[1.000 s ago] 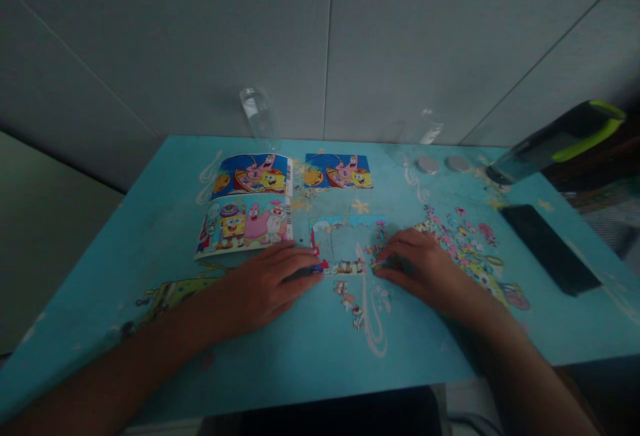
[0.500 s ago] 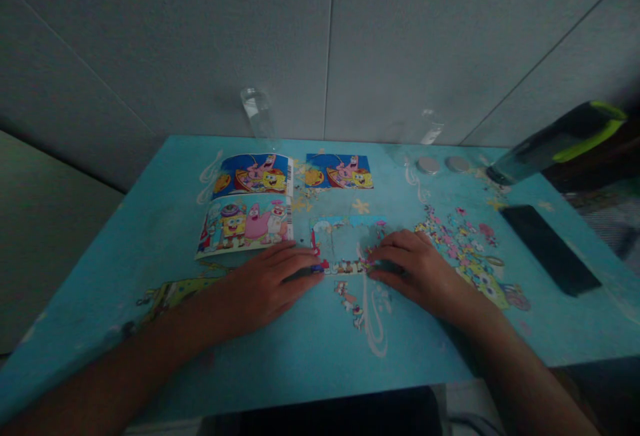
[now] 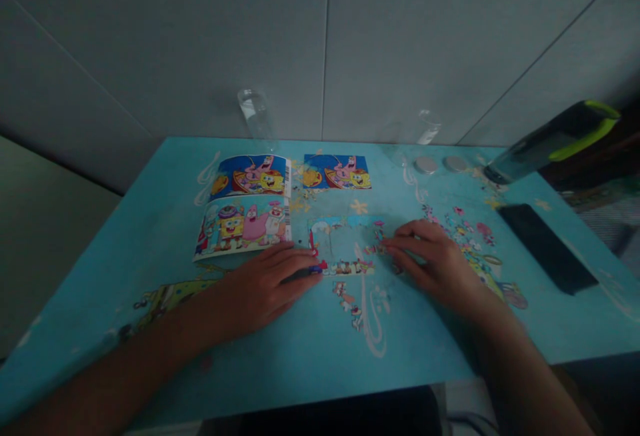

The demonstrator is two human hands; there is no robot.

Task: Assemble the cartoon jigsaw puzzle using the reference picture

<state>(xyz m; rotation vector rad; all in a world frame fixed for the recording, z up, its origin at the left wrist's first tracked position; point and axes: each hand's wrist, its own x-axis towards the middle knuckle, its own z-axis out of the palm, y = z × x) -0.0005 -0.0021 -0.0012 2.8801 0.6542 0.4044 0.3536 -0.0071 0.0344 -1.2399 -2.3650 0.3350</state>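
Right hand [image 3: 434, 257] has shifted rightward from the near strip of the jigsaw border [image 3: 345, 268], fingertips bunched at its right side; whether they pinch a piece cannot be told. Left hand [image 3: 270, 283], fingers slightly parted, touches the near-left corner. Border: flat, hollow, rectangular, long axis left–right. Left, a glossy sheet [image 3: 245, 226] bears barcodes [image 3: 289, 175].

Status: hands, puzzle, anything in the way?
Left hand at puzzle border, lower-left corner. Right hand at its right side, grip unclear. Tabletop shows inside the border. Nearest clutter: loose pieces just below it.
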